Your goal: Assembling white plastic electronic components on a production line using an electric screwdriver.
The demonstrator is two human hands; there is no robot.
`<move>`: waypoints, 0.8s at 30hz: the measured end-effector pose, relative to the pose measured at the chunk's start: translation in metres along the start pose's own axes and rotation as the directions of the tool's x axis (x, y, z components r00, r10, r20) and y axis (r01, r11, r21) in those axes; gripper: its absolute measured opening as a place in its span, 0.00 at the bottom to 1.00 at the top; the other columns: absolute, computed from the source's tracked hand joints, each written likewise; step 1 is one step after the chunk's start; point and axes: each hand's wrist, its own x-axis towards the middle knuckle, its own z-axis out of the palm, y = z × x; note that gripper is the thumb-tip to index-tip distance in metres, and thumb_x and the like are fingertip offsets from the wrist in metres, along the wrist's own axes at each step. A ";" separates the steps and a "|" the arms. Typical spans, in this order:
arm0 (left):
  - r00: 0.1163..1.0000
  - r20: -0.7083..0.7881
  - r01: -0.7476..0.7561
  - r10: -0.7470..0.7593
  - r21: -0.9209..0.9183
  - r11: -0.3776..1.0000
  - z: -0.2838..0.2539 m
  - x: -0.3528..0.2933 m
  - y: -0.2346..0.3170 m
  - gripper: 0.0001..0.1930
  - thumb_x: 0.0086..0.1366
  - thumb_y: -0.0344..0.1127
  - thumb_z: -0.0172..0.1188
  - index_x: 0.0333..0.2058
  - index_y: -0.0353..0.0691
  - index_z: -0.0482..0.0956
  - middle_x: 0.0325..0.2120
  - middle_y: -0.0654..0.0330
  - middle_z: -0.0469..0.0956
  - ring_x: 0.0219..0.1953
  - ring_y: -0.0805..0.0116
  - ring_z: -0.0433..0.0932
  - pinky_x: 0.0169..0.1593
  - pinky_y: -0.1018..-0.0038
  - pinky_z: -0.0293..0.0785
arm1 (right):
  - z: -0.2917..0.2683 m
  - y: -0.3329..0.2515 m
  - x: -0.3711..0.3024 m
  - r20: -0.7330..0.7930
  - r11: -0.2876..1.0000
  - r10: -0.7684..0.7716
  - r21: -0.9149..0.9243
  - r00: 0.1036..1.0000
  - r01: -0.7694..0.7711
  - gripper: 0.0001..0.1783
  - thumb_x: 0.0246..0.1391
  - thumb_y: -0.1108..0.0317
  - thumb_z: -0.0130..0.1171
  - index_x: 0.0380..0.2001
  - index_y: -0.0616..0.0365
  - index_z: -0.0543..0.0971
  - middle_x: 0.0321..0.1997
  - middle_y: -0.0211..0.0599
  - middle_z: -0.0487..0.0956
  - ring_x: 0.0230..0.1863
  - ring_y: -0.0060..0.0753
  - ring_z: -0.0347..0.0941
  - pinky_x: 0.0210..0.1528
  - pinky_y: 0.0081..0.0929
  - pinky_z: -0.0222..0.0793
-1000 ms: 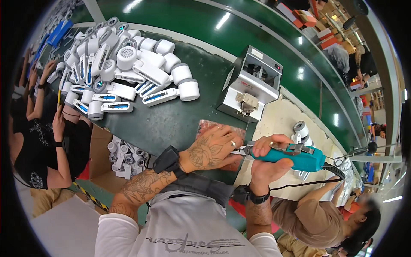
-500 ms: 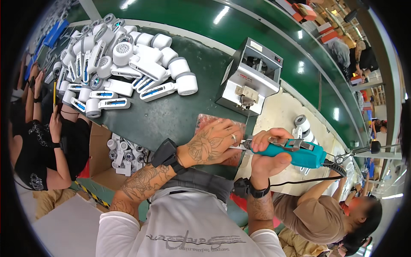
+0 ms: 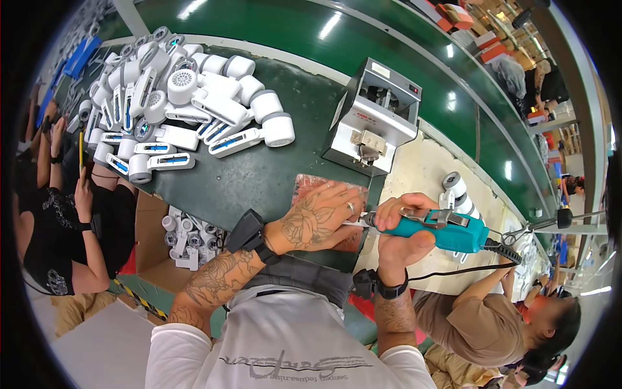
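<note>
Since half a second earlier, little had moved: the bench things slid slightly leftward together in the view, while both hands kept their hold. The tattooed left hand (image 3: pixel 315 222) lay palm-down, fingers bent over a small white piece (image 3: pixel 354 223), mostly hidden, on a worn reddish square mat (image 3: pixel 308 185). The right hand (image 3: pixel 396 251) was closed round the front of a teal electric screwdriver with a metal clip (image 3: pixel 463 237), its nose pointing left at that piece; whether the tip was seated could not be told. Good work here probably called for firm pinning, the driver kept straight in line, light pressure and fingertips clear of the bit. Beyond stood a silver-and-black box-shaped machine (image 3: pixel 387 124); to its left, white plastic round-headed units (image 3: pixel 223 110) were heaped on the dark green bench (image 3: pixel 240 188).
</note>
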 end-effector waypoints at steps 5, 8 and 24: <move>0.998 0.054 0.024 -0.020 -0.065 0.998 -0.003 0.001 0.000 0.14 0.57 0.37 0.67 0.33 0.43 0.69 0.38 0.60 0.73 0.43 0.54 0.73 0.49 0.62 0.66 | 0.000 0.000 0.000 0.017 0.998 -0.025 -0.061 1.000 0.025 0.43 0.53 0.27 0.52 0.44 0.63 0.67 0.17 0.29 0.64 0.17 0.25 0.62 0.21 0.25 0.62; 0.998 0.060 0.013 -0.010 -0.044 0.999 -0.003 0.002 0.001 0.14 0.56 0.36 0.67 0.33 0.43 0.69 0.39 0.60 0.74 0.44 0.54 0.73 0.50 0.62 0.67 | 0.001 0.000 -0.001 0.006 0.999 0.006 -0.052 1.000 -0.006 0.43 0.53 0.27 0.52 0.44 0.63 0.67 0.17 0.29 0.64 0.17 0.25 0.62 0.22 0.25 0.62; 0.999 0.023 0.047 -0.048 0.027 0.999 0.000 0.015 0.008 0.13 0.56 0.37 0.65 0.39 0.40 0.78 0.42 0.59 0.75 0.44 0.56 0.72 0.48 0.62 0.70 | -0.013 -0.023 0.010 -0.015 0.991 -0.018 0.136 1.000 0.020 0.37 0.51 0.32 0.60 0.36 0.59 0.68 0.23 0.36 0.71 0.24 0.32 0.69 0.26 0.29 0.66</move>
